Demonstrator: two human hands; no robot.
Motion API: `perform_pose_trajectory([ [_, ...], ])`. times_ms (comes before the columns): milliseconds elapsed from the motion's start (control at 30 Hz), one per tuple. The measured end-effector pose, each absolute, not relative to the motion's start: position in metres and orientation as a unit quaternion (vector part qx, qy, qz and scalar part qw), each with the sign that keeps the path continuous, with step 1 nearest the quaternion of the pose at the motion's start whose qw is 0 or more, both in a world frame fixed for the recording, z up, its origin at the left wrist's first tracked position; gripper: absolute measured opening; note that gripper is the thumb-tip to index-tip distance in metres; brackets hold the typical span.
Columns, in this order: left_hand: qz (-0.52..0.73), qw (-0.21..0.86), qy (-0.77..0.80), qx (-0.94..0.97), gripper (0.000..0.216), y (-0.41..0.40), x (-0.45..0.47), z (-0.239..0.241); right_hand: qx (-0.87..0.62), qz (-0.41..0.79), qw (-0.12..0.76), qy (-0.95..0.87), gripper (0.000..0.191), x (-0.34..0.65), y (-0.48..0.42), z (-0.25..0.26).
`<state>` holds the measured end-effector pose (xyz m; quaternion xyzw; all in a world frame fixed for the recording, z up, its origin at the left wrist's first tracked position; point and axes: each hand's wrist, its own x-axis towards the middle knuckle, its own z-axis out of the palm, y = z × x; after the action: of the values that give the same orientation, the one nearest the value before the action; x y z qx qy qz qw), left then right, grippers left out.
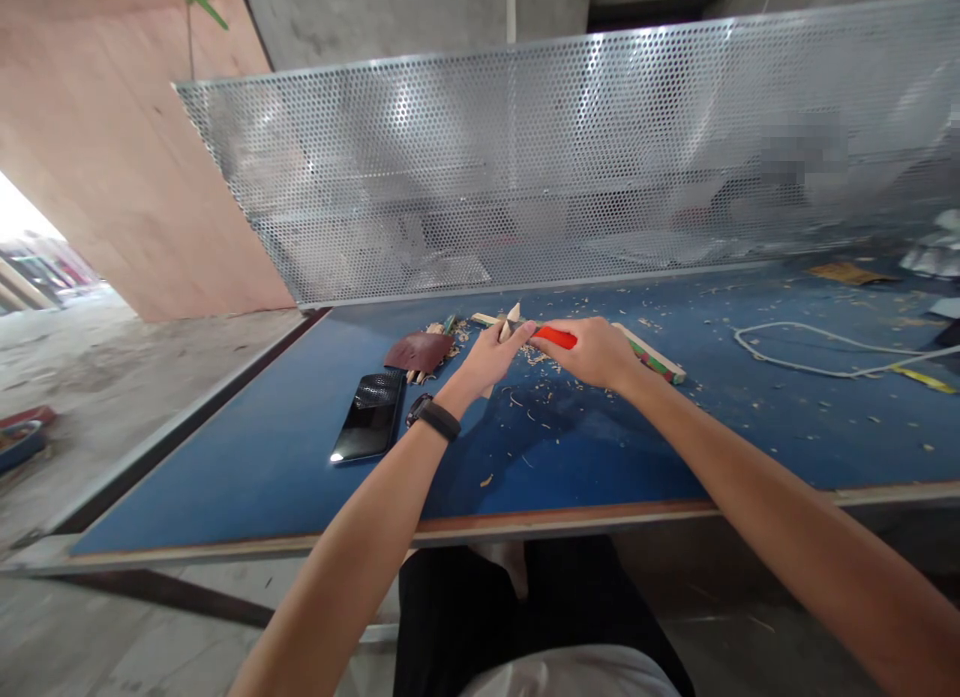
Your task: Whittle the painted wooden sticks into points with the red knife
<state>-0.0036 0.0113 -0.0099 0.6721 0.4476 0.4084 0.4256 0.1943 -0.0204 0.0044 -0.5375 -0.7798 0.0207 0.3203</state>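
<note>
My left hand [489, 355], with a black watch at its wrist, is closed around a pale wooden stick [513, 317]. The stick's pointed end sticks up past the fingers, and its lower end shows beneath the hand. My right hand [598, 353] grips the red-orange handle of a knife [556, 337]. The knife points left toward the stick, close to my left thumb; its blade is hard to make out. Wood shavings [544, 414] lie scattered below both hands. Just beyond my right hand rests a wooden strip with green and red marks [660, 359].
A black phone [367, 419] and a brown-red sheet like sandpaper [418, 351] over thin sticks lie left on the blue tabletop [262, 457]. A perforated metal panel [525, 167] stands along the back. A white cable [810, 370] loops at the right.
</note>
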Motion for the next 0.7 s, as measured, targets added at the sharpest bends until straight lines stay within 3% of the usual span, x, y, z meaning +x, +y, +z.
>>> perform_pose_trajectory([
  [467,0.438,0.364,0.489,0.661,0.054,0.009,-0.004,-0.006,-0.546,0.026,0.325,-0.772,0.056,0.192,-0.019,0.001],
  [700,0.42,0.453,0.465,0.634,0.051,0.001,-0.003,0.002,-0.527,0.053,0.354,-0.771,0.054,0.192,-0.018,0.002],
])
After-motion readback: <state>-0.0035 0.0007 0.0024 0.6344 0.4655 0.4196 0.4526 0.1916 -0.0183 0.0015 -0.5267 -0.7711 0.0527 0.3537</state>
